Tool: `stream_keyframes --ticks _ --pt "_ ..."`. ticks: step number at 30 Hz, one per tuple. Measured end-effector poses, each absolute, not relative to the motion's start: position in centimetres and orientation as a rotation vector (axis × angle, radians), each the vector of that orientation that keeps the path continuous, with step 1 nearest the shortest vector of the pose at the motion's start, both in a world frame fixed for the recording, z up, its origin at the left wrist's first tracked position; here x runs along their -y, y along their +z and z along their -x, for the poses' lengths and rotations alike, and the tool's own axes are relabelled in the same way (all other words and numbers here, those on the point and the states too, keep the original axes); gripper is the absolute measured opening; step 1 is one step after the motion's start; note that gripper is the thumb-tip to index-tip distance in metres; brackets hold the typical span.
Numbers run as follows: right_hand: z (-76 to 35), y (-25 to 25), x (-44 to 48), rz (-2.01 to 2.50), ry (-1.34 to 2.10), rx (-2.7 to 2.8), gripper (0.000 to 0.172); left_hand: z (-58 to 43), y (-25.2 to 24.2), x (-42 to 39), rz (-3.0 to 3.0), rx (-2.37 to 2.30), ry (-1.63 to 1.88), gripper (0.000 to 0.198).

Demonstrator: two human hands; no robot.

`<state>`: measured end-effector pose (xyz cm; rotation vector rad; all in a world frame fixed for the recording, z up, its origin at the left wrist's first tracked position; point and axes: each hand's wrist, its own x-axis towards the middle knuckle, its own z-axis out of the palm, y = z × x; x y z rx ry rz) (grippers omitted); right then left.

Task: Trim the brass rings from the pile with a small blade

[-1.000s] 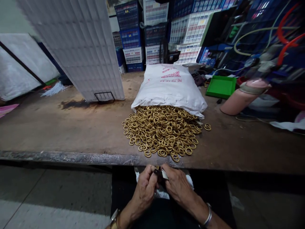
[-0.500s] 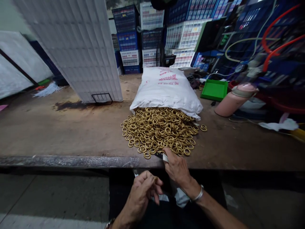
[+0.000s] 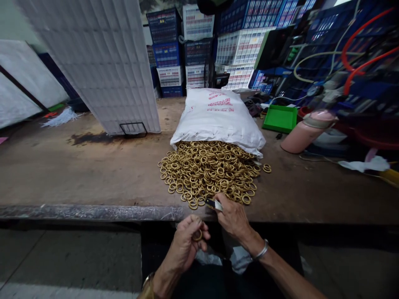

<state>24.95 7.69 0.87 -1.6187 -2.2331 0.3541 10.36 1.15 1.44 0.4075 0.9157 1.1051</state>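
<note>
My left hand is closed in front of the table edge, pinching a brass-coloured ring between thumb and fingers. In my right hand is a small knife-like tool with a dark flat tip and a white-wrapped grip. Its tip points left, at the near edge of a pile of brass-coloured rings. The pile spills from the mouth of a white sack with red print. The inner side of my right fingers is hidden.
A single ring lies right of the pile on the brown table. A tall white ribbed panel stands left of the sack. To the right are a green tray and a pink bottle. Stacked crates rise behind.
My left hand has turned and moved up slightly, and the ring in it now shows plainly. My right hand has shifted slightly to the right with the tool.
</note>
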Motion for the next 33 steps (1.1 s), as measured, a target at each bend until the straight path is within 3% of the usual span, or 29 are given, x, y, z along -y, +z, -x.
stream_keyframes --ticks 8,12,20,23,33 --pt "-24.2 1.3 -6.4 1.399 0.622 2.192 0.016 -10.9 1.5 -3.1 -0.849 -1.243 1.069 0.031" --pt "-24.0 1.0 -6.7 1.403 0.606 2.189 0.016 -11.0 2.0 -4.1 -0.855 -1.257 1.082 0.025" --pt "-23.9 0.5 -7.5 1.469 0.672 2.019 0.014 -11.3 1.1 -5.3 -0.733 -1.160 1.094 0.033" --pt "-23.9 0.1 -7.6 1.508 0.705 1.991 0.023 -11.5 0.9 -5.4 -0.727 -1.143 1.111 0.031" --pt "-24.4 1.2 -6.6 1.204 0.380 2.058 0.019 -11.3 2.3 -7.2 -0.522 -1.014 1.038 0.028"
